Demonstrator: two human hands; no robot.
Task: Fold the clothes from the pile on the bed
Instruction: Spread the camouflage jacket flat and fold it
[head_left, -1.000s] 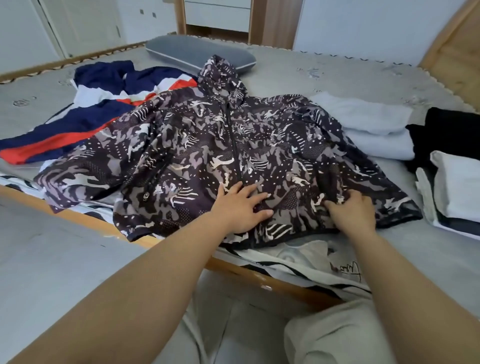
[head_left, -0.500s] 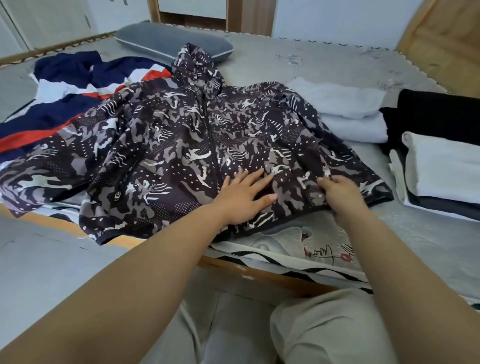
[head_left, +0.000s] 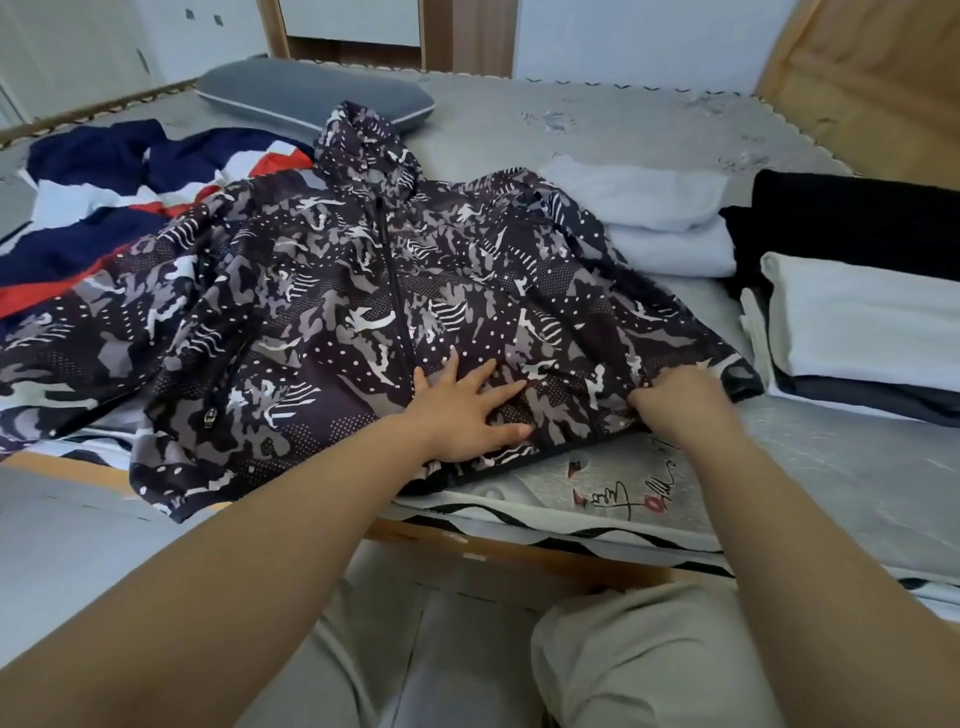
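A hooded zip-front jacket of thin, camouflage-patterned black, grey and white fabric (head_left: 374, 312) lies spread face up along the near edge of the grey-quilted bed (head_left: 649, 119), its hem overhanging the wooden rail. The left hand (head_left: 462, 410) presses flat on the front panel beside the zipper, fingers spread; the right hand (head_left: 675, 400) curls round the fabric near the right cuff. The cloth looks light, limp and probably slick, likely to slide unless pinned; sleeve ends, shoulders and hem corners appear the surest holds
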